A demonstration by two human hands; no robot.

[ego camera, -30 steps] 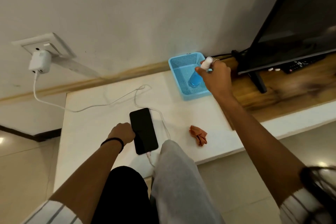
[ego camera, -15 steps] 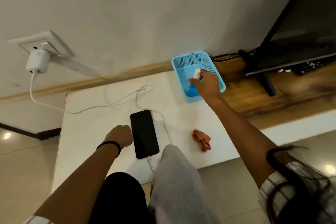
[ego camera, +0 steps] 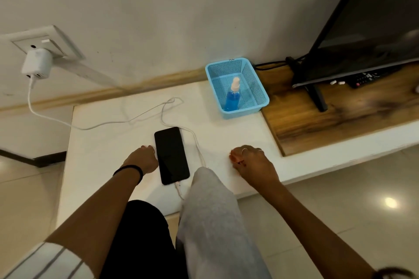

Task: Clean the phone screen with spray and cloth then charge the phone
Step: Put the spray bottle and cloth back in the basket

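Since half a second ago the right hand [ego camera: 251, 161] has left the blue basket [ego camera: 260, 88] and come back to the white tabletop [ego camera: 102, 142], and the spray bottle [ego camera: 233, 95] it held now stands inside the basket, leaning toward the wall. Its fingers are curled into a loose fist over the spot where the orange cloth [ego camera: 235, 159] lay; only a sliver of orange shows beneath the knuckles, so it looks closed on the cloth, though the grip itself is hidden.

Left of the phone [ego camera: 171, 155], the left hand [ego camera: 144, 158] rests with fingers bent, fingertips touching the phone's left edge and steadying it rather than gripping it. It holds nothing.

The phone lies face up, screen dark, flat on the tabletop between the two hands. A white charging cable [ego camera: 127, 121] is already plugged into its near end; from there it loops past the phone's right side, then away left of the phone to the white charger [ego camera: 37, 64] in the wall socket [ego camera: 59, 44].

The likely step is wiping the screen. The risks: the cable runs close along the phone's right edge, so a sweeping cloth could snag it and tug the plug loose or slide the phone toward the table's near edge. Damp spray near the charging port is a further hazard while the lead is connected.
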